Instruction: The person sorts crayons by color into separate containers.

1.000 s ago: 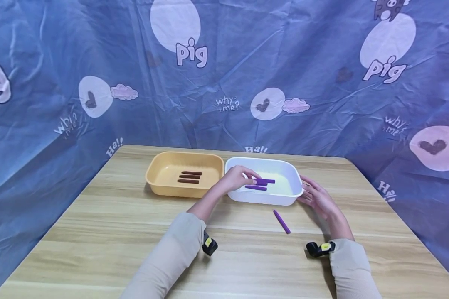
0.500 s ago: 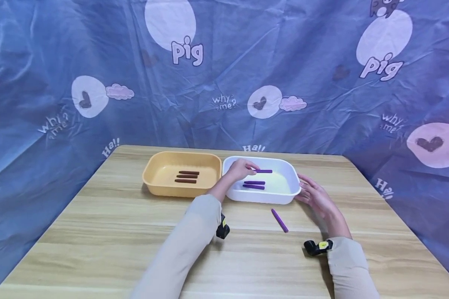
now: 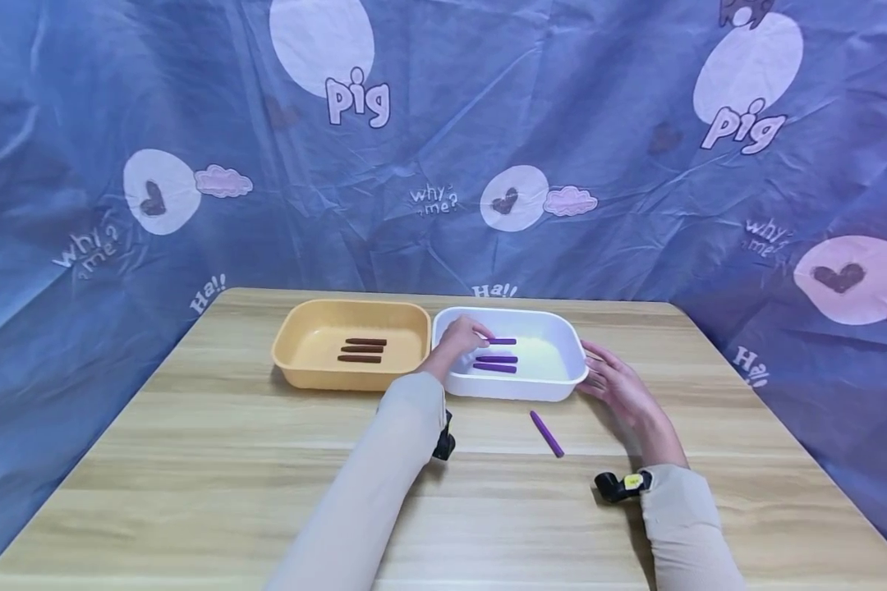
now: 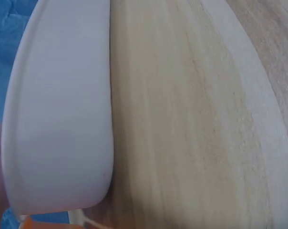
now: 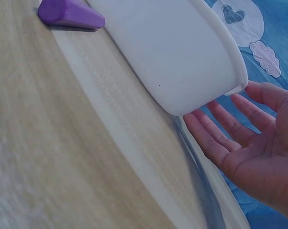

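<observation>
Inside the white tray (image 3: 562, 392), my left hand (image 3: 458, 338) pinches the left end of a purple crayon (image 3: 503, 341) near the far side. Two more purple crayons (image 3: 496, 359) lie side by side closer to the front wall. My right hand (image 3: 624, 390) rests against the tray's right end; in the right wrist view its straight fingers (image 5: 213, 138) meet the white wall. In the left wrist view the tray's outer wall (image 4: 63, 105) hides most of the left hand. One loose purple crayon (image 3: 547, 433) lies slanted on the table in front of the tray.
A yellow tray (image 3: 347, 379) stands directly left of the white one, with three brown crayons (image 3: 360, 350) lying in it. Both stand toward the back of the wooden table (image 3: 192, 484). A blue printed cloth (image 3: 384, 205) hangs behind and at the sides.
My left hand first set a purple crayon down beside another, then took the farther crayon and drew it leftward inside the white tray. The right hand stays at the tray's end.
</observation>
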